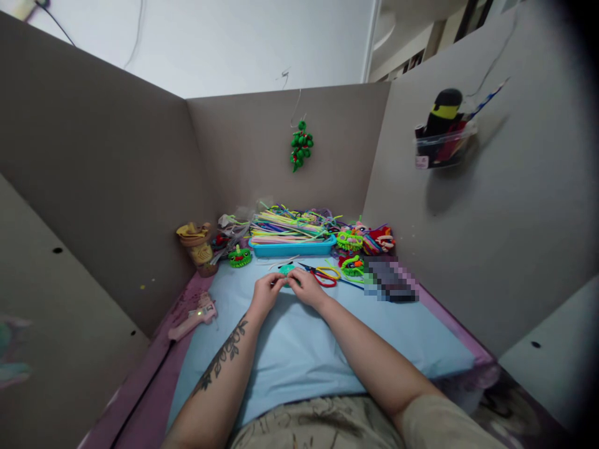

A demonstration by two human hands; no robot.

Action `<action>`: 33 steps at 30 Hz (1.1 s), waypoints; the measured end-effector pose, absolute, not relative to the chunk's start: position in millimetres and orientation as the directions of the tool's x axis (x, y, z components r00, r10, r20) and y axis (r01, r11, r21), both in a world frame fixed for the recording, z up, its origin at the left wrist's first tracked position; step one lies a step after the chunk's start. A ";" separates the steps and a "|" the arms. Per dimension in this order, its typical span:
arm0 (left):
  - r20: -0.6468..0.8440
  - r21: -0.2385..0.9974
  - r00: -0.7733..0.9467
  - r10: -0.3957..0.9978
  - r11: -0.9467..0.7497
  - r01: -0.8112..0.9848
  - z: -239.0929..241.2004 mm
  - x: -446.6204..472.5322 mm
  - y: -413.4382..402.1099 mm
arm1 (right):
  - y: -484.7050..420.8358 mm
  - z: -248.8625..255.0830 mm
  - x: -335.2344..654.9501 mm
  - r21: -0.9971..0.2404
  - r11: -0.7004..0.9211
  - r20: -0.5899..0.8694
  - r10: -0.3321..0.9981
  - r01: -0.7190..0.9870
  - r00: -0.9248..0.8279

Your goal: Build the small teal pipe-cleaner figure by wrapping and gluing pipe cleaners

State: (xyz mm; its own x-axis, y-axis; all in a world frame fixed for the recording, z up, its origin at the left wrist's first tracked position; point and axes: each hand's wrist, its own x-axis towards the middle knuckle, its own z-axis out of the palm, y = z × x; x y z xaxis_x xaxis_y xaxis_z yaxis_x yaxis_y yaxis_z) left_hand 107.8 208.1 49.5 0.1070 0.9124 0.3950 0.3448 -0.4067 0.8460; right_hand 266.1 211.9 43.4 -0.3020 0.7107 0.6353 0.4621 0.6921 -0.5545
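Note:
My left hand [265, 291] and my right hand [306, 288] meet over the light blue mat [299, 337], fingers pinched together on a small teal pipe-cleaner piece [286, 270]. The piece shows just beyond my fingertips; its shape is too small to make out. Red and yellow scissors [322, 274] lie right of my right hand.
A blue tray [292, 248] heaped with coloured pipe cleaners stands at the back. Green pipe-cleaner figures [239, 257] sit around it. A pink glue gun [194, 317] lies left, with a brown cup [199, 246] behind it. Grey partition walls enclose the desk; a green ornament [301, 144] hangs on the back wall.

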 end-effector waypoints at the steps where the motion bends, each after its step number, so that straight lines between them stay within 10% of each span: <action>1: 0.391 0.846 0.112 0.913 -0.405 0.346 49.4 107.6 208.2 | 211.7 43.9 266.6 -0.534 0.700 0.641 0.701 0.474 -0.314; 33: 0.451 0.823 0.117 0.885 -0.463 0.330 46.4 105.7 211.3 | 217.3 37.5 266.3 -0.797 0.515 0.487 0.857 0.315 -0.169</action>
State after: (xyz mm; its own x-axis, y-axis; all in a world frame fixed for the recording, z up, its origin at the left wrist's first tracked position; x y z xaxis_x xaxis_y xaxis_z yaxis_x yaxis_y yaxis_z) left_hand 105.7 211.3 46.4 0.1174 0.8848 0.4509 0.3302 -0.4630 0.8226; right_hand 266.3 217.3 37.5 -0.1695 0.8569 0.4868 0.3147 0.5151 -0.7972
